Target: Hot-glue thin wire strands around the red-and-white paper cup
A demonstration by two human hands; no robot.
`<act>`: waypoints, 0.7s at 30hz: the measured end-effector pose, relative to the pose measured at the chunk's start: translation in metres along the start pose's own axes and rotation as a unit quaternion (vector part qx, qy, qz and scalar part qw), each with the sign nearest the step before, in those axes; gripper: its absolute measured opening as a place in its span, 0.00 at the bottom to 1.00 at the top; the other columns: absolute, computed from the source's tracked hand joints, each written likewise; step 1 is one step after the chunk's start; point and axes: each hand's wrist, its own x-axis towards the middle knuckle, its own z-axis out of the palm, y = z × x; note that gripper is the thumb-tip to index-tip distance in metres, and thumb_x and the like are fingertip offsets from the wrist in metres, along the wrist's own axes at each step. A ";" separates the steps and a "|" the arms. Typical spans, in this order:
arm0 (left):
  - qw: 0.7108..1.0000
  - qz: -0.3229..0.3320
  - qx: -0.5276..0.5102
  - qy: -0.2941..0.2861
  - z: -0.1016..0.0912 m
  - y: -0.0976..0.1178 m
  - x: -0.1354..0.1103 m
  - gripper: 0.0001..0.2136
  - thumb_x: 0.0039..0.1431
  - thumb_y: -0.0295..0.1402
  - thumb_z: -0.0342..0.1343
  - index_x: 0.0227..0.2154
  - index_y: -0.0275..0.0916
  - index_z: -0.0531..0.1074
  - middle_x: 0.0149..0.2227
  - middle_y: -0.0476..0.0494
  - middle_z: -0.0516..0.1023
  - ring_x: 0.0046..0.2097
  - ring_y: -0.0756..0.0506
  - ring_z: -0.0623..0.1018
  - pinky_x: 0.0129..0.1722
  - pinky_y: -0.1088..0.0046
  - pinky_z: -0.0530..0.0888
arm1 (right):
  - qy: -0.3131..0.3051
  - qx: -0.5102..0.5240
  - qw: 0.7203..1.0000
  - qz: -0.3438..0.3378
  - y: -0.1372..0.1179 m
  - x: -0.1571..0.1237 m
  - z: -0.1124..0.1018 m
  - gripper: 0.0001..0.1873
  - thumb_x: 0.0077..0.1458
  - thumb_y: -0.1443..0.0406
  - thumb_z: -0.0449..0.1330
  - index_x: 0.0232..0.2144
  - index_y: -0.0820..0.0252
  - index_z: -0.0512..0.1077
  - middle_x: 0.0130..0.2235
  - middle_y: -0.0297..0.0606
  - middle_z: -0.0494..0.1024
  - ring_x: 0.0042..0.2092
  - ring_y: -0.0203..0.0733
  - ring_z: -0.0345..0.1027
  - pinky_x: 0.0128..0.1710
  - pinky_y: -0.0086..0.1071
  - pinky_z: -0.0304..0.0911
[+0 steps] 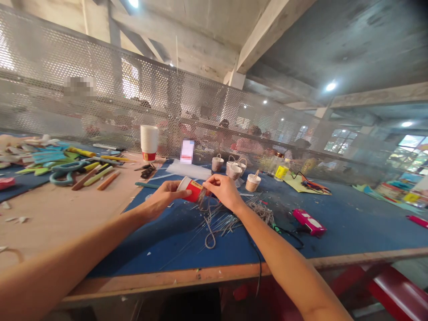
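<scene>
My left hand (164, 196) is closed around a red paper cup (193, 191), which lies tilted on its side above the table. The cup has a pale end toward my left fingers. At its other end, my right hand (223, 191) pinches grey cord (202, 197), and the fingertips hide part of it. Below the cup, a loop of the cord (210, 240) hangs down to the blue mat. Under and beside my right wrist lie a tangle of grey cord (262, 211) and thin clear strips (222, 225).
Behind stand several small cord-handled cups (218, 164), a cup with a stick (253, 183), and a paper cup stack (149, 140). Scissors (63, 173) and tools lie left. A pink corded device (309, 222) lies right. A perforated metal screen (167, 102) runs along the back.
</scene>
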 end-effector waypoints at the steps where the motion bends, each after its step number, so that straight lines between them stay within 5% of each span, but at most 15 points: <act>1: 1.000 -0.001 -0.002 -0.003 0.000 0.000 0.000 0.16 0.47 0.39 0.71 0.39 0.39 0.86 0.37 0.40 0.88 0.40 0.37 0.84 0.45 0.62 0.76 | -0.002 0.001 1.000 0.003 0.000 0.000 0.000 0.08 0.59 0.61 0.65 0.29 0.58 0.76 0.26 0.33 0.82 0.30 0.40 0.78 0.35 0.30 0.69; 21: 1.000 -0.001 -0.007 -0.016 0.003 0.008 -0.005 0.13 0.46 0.38 0.71 0.36 0.40 0.87 0.35 0.40 0.88 0.37 0.39 0.82 0.42 0.65 0.74 | -0.008 0.028 0.999 0.026 0.010 0.004 0.001 0.09 0.59 0.61 0.66 0.28 0.58 0.76 0.25 0.33 0.82 0.29 0.40 0.78 0.33 0.30 0.70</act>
